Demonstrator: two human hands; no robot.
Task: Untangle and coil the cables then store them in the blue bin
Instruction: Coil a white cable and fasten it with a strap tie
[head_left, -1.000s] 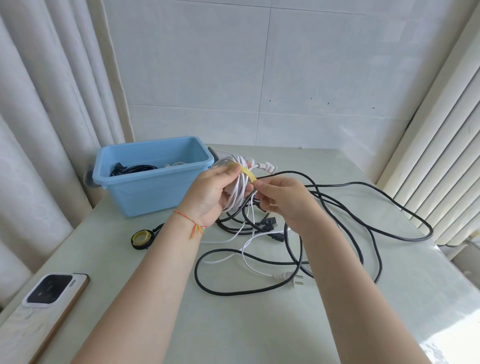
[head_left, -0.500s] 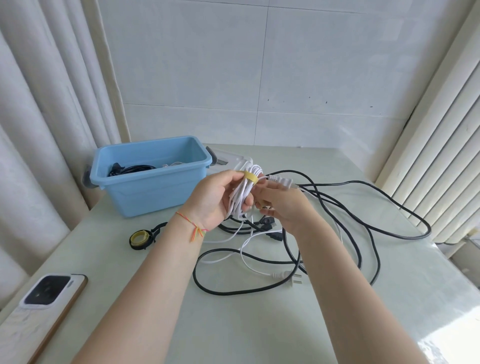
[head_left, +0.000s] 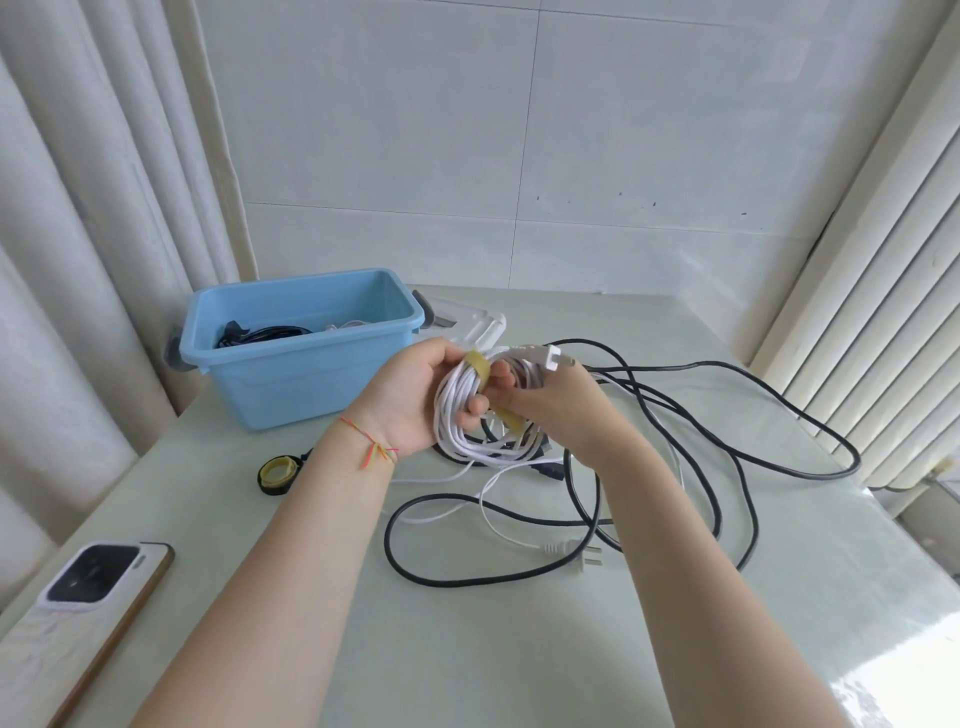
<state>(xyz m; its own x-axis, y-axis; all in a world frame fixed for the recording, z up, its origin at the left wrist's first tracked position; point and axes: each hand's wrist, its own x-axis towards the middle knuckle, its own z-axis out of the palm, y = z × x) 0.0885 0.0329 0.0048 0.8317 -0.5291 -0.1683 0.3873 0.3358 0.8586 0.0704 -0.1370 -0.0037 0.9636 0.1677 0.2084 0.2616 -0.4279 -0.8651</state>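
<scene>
— What do the hands have hold of?

— The left hand (head_left: 415, 395) has its fingers curled round a coiled bundle of white cable (head_left: 467, 421), held up above the pale green tabletop (head_left: 467, 649). A yellow fabric strap (head_left: 478, 366) is wrapped over the top of the coil, with its loose end hanging lower down. The right hand (head_left: 563, 410) pinches the bundle from the other side, next to a white plug (head_left: 550, 358) sticking out at the top.

— And the bin?

— The light blue plastic bin (head_left: 306, 358) sits on the tabletop to the left, behind the hands, with a dark cable (head_left: 265, 332) already in it. A white lid (head_left: 478, 322) lies just beside it.

— Anything left loose?

— A long black cable (head_left: 675, 415) sprawls in loops across the tabletop, tangled with a thin white cable ending in a two-pin plug (head_left: 576, 551). A small roll of yellow and black strap (head_left: 278, 473) lies near the left wrist, and a white smartphone (head_left: 78, 597) rests camera-side up at the near left edge.
</scene>
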